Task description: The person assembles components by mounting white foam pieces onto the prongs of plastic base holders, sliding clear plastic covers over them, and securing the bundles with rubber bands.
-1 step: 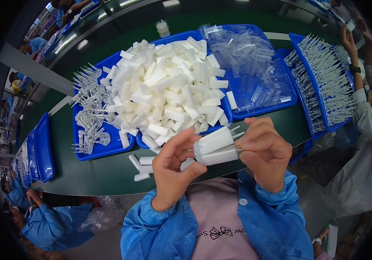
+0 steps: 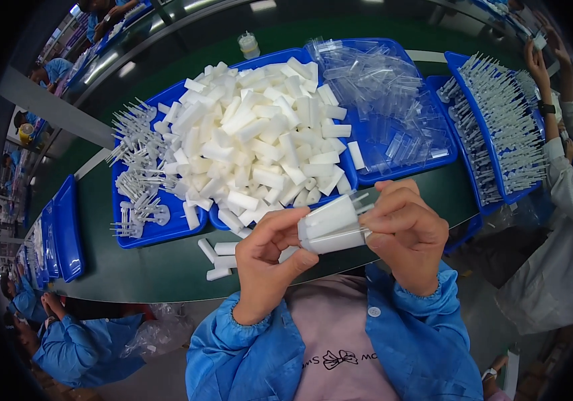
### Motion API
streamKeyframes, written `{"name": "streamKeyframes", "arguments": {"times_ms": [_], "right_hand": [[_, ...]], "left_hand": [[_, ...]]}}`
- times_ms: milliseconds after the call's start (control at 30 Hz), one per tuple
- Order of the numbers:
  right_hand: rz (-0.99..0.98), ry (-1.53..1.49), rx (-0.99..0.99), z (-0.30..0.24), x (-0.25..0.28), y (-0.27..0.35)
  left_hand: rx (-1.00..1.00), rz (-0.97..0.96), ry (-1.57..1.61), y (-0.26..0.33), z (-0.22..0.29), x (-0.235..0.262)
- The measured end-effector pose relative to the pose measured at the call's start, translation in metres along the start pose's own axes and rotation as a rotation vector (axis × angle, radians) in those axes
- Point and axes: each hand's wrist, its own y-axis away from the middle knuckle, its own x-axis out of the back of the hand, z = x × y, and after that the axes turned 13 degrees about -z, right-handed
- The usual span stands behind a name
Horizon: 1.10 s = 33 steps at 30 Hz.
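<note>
On my remote view the left hand (image 2: 266, 250) grips the round base (image 2: 304, 234) of the white assembly (image 2: 338, 240) over the green table (image 2: 139, 271) (right hand (image 2: 406, 227) pinching its pronged end), and I'd worry uneven pressure could tip its white blocks (image 2: 330, 215) loose.

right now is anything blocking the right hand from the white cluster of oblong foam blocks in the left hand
Nothing visible does: the right hand has its fingertips at one end of the white cluster of oblong foam blocks, while the left hand grips the opposite end.
</note>
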Motion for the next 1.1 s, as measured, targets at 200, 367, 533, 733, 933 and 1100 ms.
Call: {"name": "streamKeyframes", "arguments": {"times_ms": [200,367,533,733,933,1100], "right_hand": [[0.059,0.292,-0.082,0.028,0.041,-0.045],[-0.016,0.980,-0.098,0.098,0.083,-0.080],[-0.092,1.109,-0.099,0.128,0.071,-0.106],[-0.172,1.273,-0.071,0.144,0.067,-0.102],[-0.066,1.145,-0.015,0.112,0.072,-0.090],[0.128,0.390,-0.148,0.054,0.056,-0.087]], "left_hand": [[0.050,0.016,0.137,0.003,0.004,0.004],[-0.036,0.135,0.192,-0.002,0.007,-0.002],[-0.007,0.142,0.174,0.000,0.008,0.001],[-0.032,0.187,0.173,0.003,0.009,0.005],[-0.053,0.194,0.190,0.002,0.004,0.006],[-0.073,0.134,0.131,0.001,0.004,0.009]]}}
